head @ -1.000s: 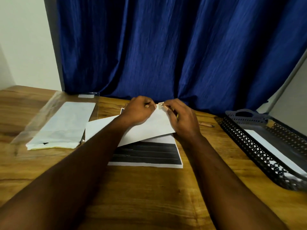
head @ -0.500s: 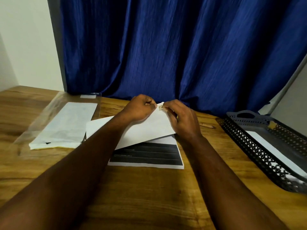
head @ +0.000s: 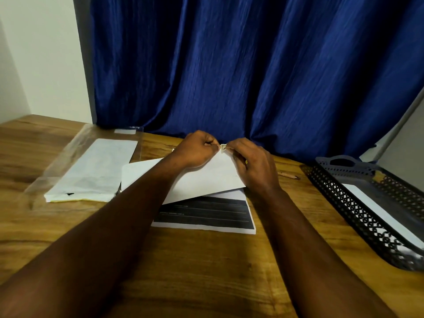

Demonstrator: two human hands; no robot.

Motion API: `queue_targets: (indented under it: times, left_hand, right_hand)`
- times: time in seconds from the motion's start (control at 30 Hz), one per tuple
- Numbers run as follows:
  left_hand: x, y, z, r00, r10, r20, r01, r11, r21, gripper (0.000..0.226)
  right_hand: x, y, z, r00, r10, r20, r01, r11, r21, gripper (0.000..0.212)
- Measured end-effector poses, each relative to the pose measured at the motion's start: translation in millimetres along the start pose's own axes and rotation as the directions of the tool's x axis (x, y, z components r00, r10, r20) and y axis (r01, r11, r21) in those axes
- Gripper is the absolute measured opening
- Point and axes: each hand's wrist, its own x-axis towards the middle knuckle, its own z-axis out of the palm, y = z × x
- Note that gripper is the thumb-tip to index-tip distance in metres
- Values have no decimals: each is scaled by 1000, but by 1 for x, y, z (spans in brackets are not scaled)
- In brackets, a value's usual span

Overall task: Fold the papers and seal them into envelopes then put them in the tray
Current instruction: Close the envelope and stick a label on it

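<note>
A white envelope [head: 202,180] lies slanted across a stack of printed papers [head: 206,216] in the middle of the wooden table. My left hand [head: 197,150] and my right hand [head: 252,164] meet at the envelope's far upper corner. Both pinch a small pale strip [head: 223,147] there between fingertips. A black mesh tray [head: 358,203] stands at the right with a white envelope [head: 380,214] lying inside it.
A clear plastic bag with a pack of white envelopes [head: 91,171] lies at the left. A pencil [head: 289,175] rests behind my right hand. A blue curtain [head: 252,70] hangs close behind the table's far edge.
Both hands have stayed at the envelope's upper corner, pinching closer together on the small strip. The view has tilted up slightly.
</note>
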Motion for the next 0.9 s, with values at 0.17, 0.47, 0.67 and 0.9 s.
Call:
queue_targets:
  times: [0.17,0.47,0.67,0.9]
  left_hand:
    - [-2,0,-2,1000,-14,-3,14,1000,-8,24]
    - [0,-2,-2,999,-33,-10,32,999,-17,34]
    - [-2,-1,-2,1000,-15,13,16,999,-52,40]
    - [-4,1,-2,1000,6,-7,-6,1000,-17,27]
  right_hand:
    - [0,0,2,999,-35,37,35,999,-1,17]
    - [-1,0,-3,997,-37,70,42,997,-66,20]
    - [1,4,3,995,-43,85,51,994,-92,24]
    - [2,3,2,993,-67,93,75,993,-94,24]
